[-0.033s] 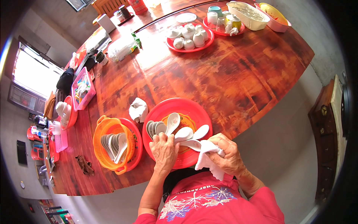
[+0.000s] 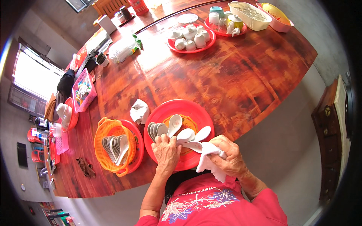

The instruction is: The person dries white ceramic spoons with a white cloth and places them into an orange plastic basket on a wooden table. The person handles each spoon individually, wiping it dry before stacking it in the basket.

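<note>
A round red tray [image 2: 200,110] lies at the table's near edge with several white soup spoons on it. My left hand [image 2: 166,150] reaches over the tray, fingers bent down among the spoons; its fingertips are hidden, so what they grip cannot be told. My right hand [image 2: 228,154] is closed on a white cloth [image 2: 211,165] wrapped round the handle of a white spoon [image 2: 194,146], whose bowl points toward my left hand. Two more spoons lie just beyond it, and a row of spoons [image 2: 162,129] rests at the tray's left.
Left of the tray, an orange basket [image 2: 101,132] holding stacked spoons stands on a red plate [image 2: 137,132]. A crumpled white cloth [image 2: 140,111] lies between. Farther off are a red tray of white cups [image 2: 190,39], a pink basket [image 2: 90,98] and a brown cloth [image 2: 86,167].
</note>
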{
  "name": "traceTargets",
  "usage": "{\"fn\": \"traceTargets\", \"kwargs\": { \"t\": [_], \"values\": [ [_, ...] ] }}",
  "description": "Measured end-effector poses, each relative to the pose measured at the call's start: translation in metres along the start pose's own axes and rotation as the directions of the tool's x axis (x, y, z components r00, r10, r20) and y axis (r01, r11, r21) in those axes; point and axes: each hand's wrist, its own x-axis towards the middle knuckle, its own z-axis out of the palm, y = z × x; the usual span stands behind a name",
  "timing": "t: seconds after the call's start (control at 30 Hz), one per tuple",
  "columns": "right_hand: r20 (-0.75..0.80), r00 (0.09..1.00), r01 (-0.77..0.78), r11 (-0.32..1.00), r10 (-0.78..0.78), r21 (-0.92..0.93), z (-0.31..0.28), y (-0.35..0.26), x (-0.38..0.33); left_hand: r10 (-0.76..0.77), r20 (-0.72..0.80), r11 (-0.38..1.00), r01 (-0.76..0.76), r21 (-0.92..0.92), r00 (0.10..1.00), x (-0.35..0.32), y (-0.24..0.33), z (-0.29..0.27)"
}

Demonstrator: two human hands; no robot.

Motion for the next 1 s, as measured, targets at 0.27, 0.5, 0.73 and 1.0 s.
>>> {"fn": "traceTargets", "kwargs": {
  "t": [0.27, 0.5, 0.73, 1.0],
  "values": [
    [0.011, 0.999, -0.033, 0.999, 0.033, 0.014, 0.005, 0.007, -0.006, -0.05, 0.083, 0.932, 0.076, -0.355, 0.995, 0.002, -0.018, 0.011],
    [0.019, 0.999, -0.037, 0.999, 0.037, 0.005, 0.006, 0.01, -0.006, -0.145, 0.183, 0.607, 0.234, -0.76, 0.972, 0.007, -0.035, 0.011],
    [0.029, 0.999, -0.036, 0.999, 0.035, 0.012, 0.012, 0.01, -0.003, -0.226, 0.512, -0.11, 0.5, -0.859, 0.829, 0.009, -0.044, -0.007],
    [0.05, 0.999, -0.02, 1.0, 0.02, 0.015, 0.018, 0.011, 0.001, -0.261, 0.558, -0.194, 0.524, -0.829, 0.787, 0.0, -0.048, -0.006]
  ]
}}
